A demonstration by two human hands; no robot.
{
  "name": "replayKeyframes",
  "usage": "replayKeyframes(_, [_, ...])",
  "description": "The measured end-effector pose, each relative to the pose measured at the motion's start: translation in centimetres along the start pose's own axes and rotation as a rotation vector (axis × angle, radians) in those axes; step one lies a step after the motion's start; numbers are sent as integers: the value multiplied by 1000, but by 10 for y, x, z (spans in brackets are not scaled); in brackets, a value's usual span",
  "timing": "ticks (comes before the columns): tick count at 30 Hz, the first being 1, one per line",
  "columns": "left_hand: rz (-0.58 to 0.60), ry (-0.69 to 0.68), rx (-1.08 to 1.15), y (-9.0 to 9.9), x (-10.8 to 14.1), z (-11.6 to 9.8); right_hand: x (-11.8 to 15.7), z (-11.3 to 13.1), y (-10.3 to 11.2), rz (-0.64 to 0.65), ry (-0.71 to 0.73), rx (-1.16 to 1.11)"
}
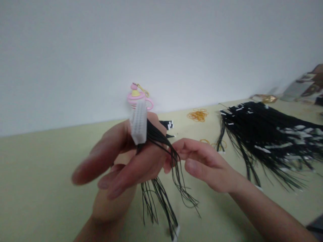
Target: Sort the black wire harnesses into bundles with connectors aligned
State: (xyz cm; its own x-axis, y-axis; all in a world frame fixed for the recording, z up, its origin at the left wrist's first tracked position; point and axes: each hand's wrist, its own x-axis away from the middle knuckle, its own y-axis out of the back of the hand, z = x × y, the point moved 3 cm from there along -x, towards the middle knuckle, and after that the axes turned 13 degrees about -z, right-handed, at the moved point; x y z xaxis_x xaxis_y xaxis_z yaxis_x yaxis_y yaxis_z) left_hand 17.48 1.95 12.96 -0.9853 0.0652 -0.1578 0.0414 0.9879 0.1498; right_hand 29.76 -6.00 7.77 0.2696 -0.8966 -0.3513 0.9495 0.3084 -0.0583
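My left hand (131,154) is raised in the middle, its thumb and fingers extended toward the camera. It holds a bundle of thin black wires (161,134) with a white connector (139,122) standing up between thumb and fingers. The loose wire ends hang down to the right and below the hand. Just right of it, my right hand (202,161) has its fingers curved at the hanging wires, thumb apart from the fingers. Its fingertips are partly hidden behind the wires, and nothing is plainly gripped there.
A pink cup-shaped item (136,97) stands by the wall. Yellow rubber bands (198,115) lie behind my right hand. A large heap of black wires (262,127) with white ends covers the right side of the table (45,174). Plastic bags (302,87) sit at the far right.
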Motion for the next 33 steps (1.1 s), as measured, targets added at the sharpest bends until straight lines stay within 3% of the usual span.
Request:
replayKeyframes(1, [368, 28, 45, -14, 4, -3, -3, 5, -4, 30, -25, -42])
replayKeyframes(2, [322, -25, 86, -18, 4, -9, -5, 8, -8, 40, -38, -69])
replayKeyframes(3, [61, -64, 56, -16, 2, -14, -7, 10, -11, 38, -45, -92])
replayKeyframes(6, [-331, 38, -130, -21, 7, -22, -10, 9, -14, -31, -85, -162])
replayKeyframes(7, [-383, 71, -176, -23, 10, -24, -10, 8, -14, -58, -95, -191])
replayKeyframes(11, [-420, 169, -381, -29, 12, -28, -8, 9, -14, -115, -114, -280])
replayKeyframes(14, [-627, 136, -645, -31, 15, -34, -7, 15, -16, -193, -118, -332])
replayKeyframes(17, [-784, 18, -785, -40, 21, -40, -8, 17, -20, -282, -115, -375])
replayKeyframes(26, [-1088, -83, -579, -56, 27, -32, -17, 21, -28, -387, -46, -349])
replayKeyframes(33, [-1143, -45, -469, -50, 23, -46, -18, 30, -30, -417, 33, -246])
